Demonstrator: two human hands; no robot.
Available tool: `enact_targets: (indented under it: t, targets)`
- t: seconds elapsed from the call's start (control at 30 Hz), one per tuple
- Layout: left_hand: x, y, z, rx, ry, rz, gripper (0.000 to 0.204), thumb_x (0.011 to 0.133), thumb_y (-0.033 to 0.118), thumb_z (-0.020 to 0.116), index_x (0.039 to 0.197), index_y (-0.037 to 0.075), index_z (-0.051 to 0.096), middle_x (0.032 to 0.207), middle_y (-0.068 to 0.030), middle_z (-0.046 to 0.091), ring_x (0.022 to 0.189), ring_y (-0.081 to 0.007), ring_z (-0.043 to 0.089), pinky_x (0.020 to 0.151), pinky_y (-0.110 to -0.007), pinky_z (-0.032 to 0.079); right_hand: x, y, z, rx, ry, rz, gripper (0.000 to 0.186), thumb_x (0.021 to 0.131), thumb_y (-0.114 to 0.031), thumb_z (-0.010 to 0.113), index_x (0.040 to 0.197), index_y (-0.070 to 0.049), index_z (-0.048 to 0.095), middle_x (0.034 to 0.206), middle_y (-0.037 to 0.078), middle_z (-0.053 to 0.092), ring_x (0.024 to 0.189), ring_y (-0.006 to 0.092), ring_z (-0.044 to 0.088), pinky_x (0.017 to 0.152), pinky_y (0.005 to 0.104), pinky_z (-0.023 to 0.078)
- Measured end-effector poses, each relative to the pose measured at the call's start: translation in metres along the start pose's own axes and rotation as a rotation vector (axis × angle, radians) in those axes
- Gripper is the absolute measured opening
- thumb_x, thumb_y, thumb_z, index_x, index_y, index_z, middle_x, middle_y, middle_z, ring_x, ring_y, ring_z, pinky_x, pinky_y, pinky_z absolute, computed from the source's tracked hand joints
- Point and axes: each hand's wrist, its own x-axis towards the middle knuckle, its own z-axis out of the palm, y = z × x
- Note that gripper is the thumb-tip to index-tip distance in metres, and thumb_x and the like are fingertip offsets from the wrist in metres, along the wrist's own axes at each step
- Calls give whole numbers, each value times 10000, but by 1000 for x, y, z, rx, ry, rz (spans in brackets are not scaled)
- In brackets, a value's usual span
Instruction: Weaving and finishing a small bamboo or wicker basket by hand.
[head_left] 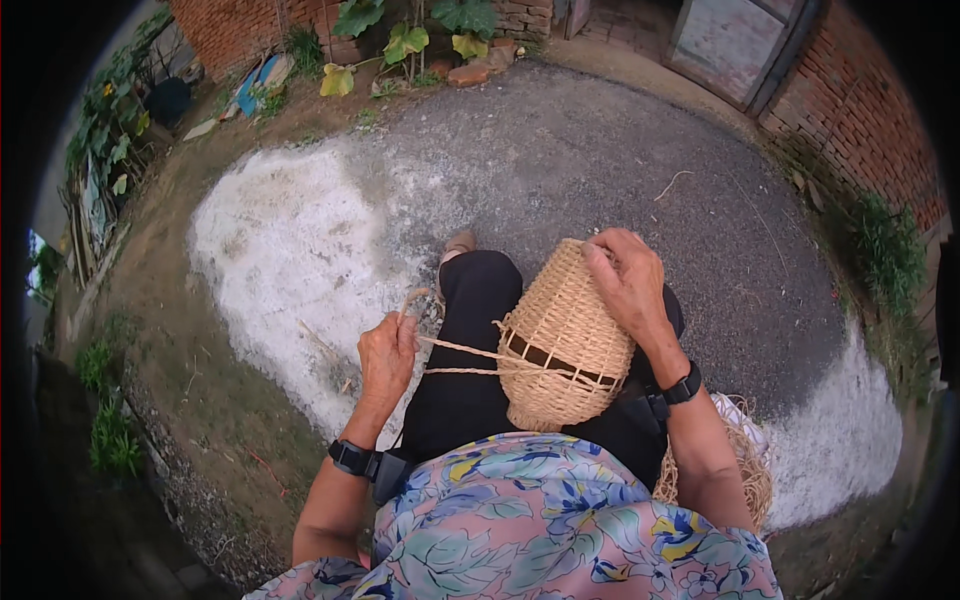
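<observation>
A pale straw-coloured woven basket point(572, 310) rests on my lap, over my dark trousers. Its weave is tight except for an open band near my body, where bare upright strands cross a dark gap. From that band two lengths of twisted straw cord point(462, 347) run left across my thigh. My left hand point(388, 358) is closed on the cord, its fingers pinched and a loose end curling up above them. On the basket's far right side lies my right hand point(630, 280), thumb and fingers curved over the rim and gripping it.
A bundle of loose straw strands point(745, 450) sits beside my right hip, next to something white. White powdery patches point(290, 240) cover parts of the grey ground. Farther off are leafy plants point(410, 40), brick walls point(850, 90) and a metal door point(728, 48).
</observation>
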Motion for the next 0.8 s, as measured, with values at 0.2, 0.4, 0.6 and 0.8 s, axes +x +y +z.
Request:
enact_targets:
  t: [0.2, 0.4, 0.6, 0.8]
  targets:
    - [11, -11, -8, -839, -213, -368, 217, 951, 216, 652, 1031, 18, 690, 797, 1, 624, 659, -72, 558, 603, -241, 497, -2, -1, -1, 3, 0, -25, 216, 889, -233, 623, 869, -22, 667, 837, 129, 656, 784, 297, 605, 705, 408, 472]
    - [24, 24, -26, -1148, -283, -343, 234, 951, 142, 638, 1146, 13, 628, 846, -34, 628, 751, -102, 610, 699, -282, 526, -4, -5, -4, -10, 17, -13, 189, 883, -202, 631, 885, -17, 672, 850, 131, 658, 804, 298, 615, 713, 405, 480]
    - [23, 24, -26, -1358, -419, -278, 243, 958, 141, 629, 1168, 35, 573, 874, -79, 671, 723, -110, 632, 663, -255, 541, -3, -6, -4, -36, 0, 0, 183, 885, -200, 627, 897, -23, 674, 871, 132, 664, 826, 303, 625, 723, 411, 485]
    - [0, 68, 10, -986, -623, -337, 154, 951, 182, 655, 979, 33, 635, 791, -62, 669, 612, -81, 616, 537, -210, 523, -3, -8, -6, -21, -1, -4, 186, 886, -203, 631, 895, -23, 674, 869, 131, 663, 830, 307, 624, 729, 417, 487]
